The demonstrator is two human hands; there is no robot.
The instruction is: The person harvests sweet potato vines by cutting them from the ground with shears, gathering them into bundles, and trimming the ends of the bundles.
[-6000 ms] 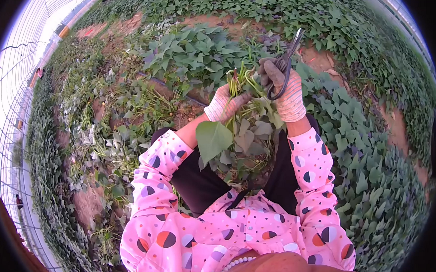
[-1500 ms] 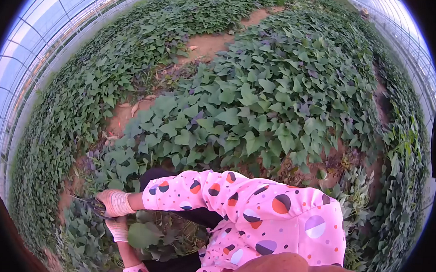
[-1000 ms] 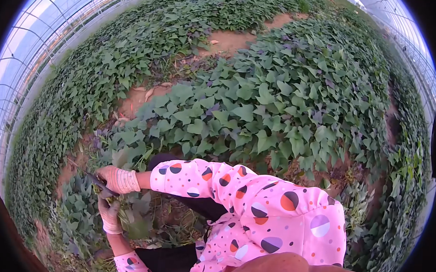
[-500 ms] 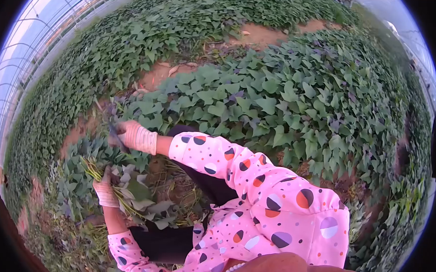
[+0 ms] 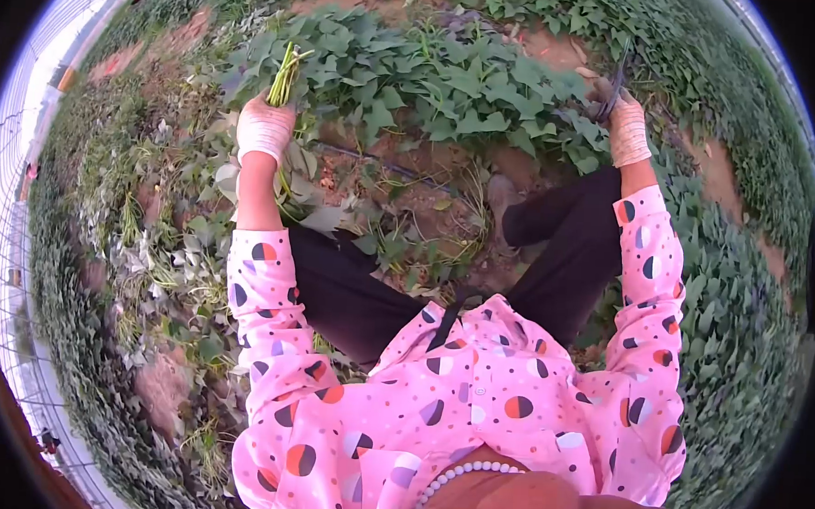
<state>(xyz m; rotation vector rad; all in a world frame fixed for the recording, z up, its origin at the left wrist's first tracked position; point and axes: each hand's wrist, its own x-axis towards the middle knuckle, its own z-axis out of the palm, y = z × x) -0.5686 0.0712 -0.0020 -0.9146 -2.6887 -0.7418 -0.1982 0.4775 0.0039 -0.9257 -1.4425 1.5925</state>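
A farm greenhouse: leafy vine crops (image 5: 451,84) cover beds of reddish bare soil (image 5: 720,177), and an arched frame with sheeting (image 5: 13,237) encloses them.

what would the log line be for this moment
left hand: gripping bunch of stems | right hand: holding scissors by leafy plants | hands: wide apart

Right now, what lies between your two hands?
In the head view, between the left hand, gripping a bunch of cut stems, and the right hand, holding scissors, lie green leafy vines and a thin dark hose on soil.
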